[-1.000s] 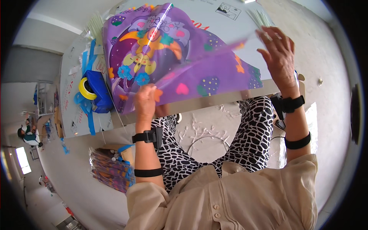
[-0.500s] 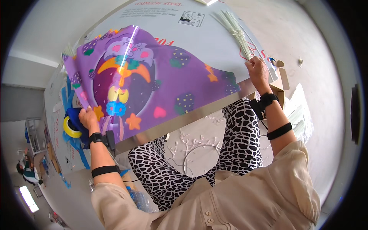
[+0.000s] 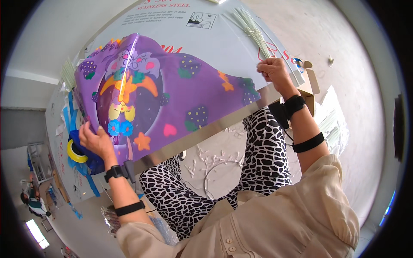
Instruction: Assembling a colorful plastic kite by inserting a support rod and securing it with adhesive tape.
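A glossy purple sheet [image 3: 180,96] printed with cartoon figures, stars and strawberries lies over the near-left part of the table, its surface buckled upward. At its lower left edge is my left hand [image 3: 97,139], fingers apart and holding nothing I can see. My right hand [image 3: 275,73] is closed in a pinch above the table's right side, just past the sheet's right corner. Whatever those fingers hold, if anything, is too small to make out. Close beyond them lies a tied bundle of thin whitish sticks [image 3: 254,34].
The grey table top [image 3: 167,26] carries red print and has a metal near edge. A yellow ring [image 3: 75,152] lies on dark blue material by my left hand. An open cardboard box [image 3: 310,84] and a clear plastic bag [image 3: 333,122] are at right. White pieces litter the floor.
My left hand has let go of the sheet's left edge and its fingers have spread. My right hand has moved slightly left and nearer the sheet's corner. The view has shifted a little.
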